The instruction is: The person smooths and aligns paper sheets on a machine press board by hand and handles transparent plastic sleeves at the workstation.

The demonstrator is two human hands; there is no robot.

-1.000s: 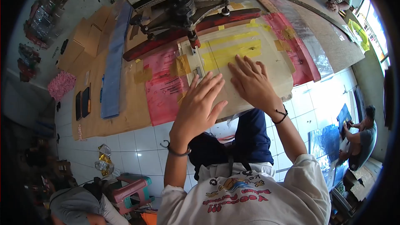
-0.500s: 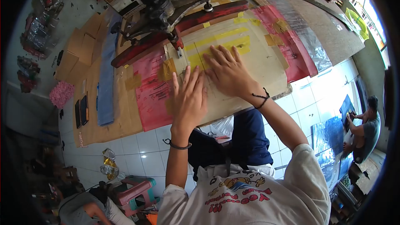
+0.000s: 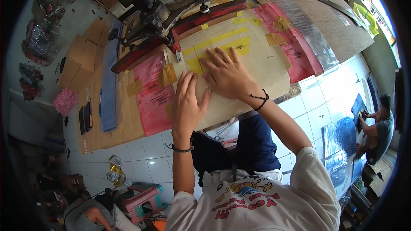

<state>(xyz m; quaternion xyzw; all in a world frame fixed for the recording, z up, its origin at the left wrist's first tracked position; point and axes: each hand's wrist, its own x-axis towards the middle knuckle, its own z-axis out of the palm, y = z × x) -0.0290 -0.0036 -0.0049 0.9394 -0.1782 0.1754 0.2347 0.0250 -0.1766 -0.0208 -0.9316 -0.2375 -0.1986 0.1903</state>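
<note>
Yellow tape (image 3: 244,42) under right fingers (image 3: 224,56); left fingers (image 3: 186,84) on cream sheet (image 3: 267,70).

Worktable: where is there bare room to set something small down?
A bare patch of brown tabletop lies between the blue strip and the left red sheet. The pale sheet looks mostly open between the right hand and the right red sheet. Crowded: where the left hand lies close beside the right, and around the red bar.

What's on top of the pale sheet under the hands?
Yellow strips show on the pale sheet, with the right hand and the left hand spread over it. Whatever the hands cover is hidden.
</note>
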